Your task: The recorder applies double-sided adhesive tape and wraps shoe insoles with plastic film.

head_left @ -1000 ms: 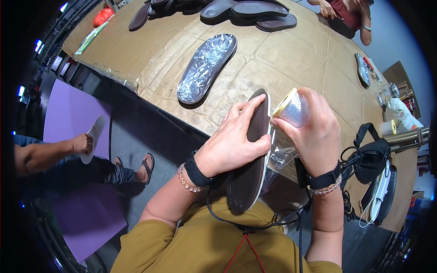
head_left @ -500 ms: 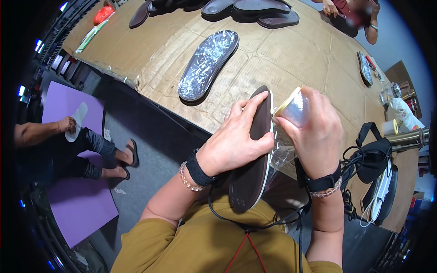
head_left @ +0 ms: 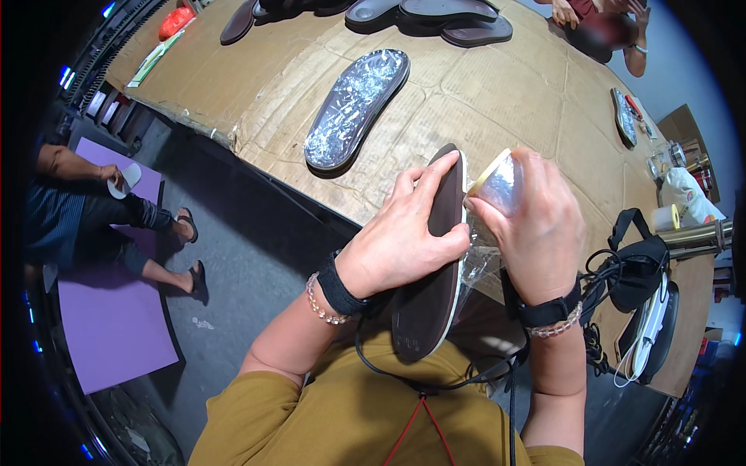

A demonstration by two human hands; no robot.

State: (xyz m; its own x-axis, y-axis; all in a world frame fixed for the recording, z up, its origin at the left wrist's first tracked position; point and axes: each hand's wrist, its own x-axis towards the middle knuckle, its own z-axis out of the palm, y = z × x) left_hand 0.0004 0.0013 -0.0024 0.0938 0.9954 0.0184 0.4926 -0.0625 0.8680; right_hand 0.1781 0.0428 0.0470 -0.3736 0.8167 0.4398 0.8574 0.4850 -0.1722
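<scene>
Your left hand (head_left: 408,239) is clamped on the held sole (head_left: 420,314), spread over its brown face, thumb at the pale rim. Your right hand (head_left: 548,225) is closed around a tape roll (head_left: 501,185), its yellow end just beside that rim; can't tell whether they touch. The held sole tilts in front of your shirt (head_left: 326,412), clear film (head_left: 475,268) hanging loose off its right side. Judging by that, you're partway with this one: some film out, none lying smooth where visible, far face hidden. Ahead on the table (head_left: 513,93) lies a covered sole (head_left: 356,113), shiny all over, apparently done. Farther back, a pile of soles (head_left: 458,12); no film made out there, so likely untouched. Off right, a spare roll (head_left: 666,218) near a white bag (head_left: 688,194). Off left, a co-worker's hand (head_left: 109,172) grips a pale insole (head_left: 126,182).
</scene>
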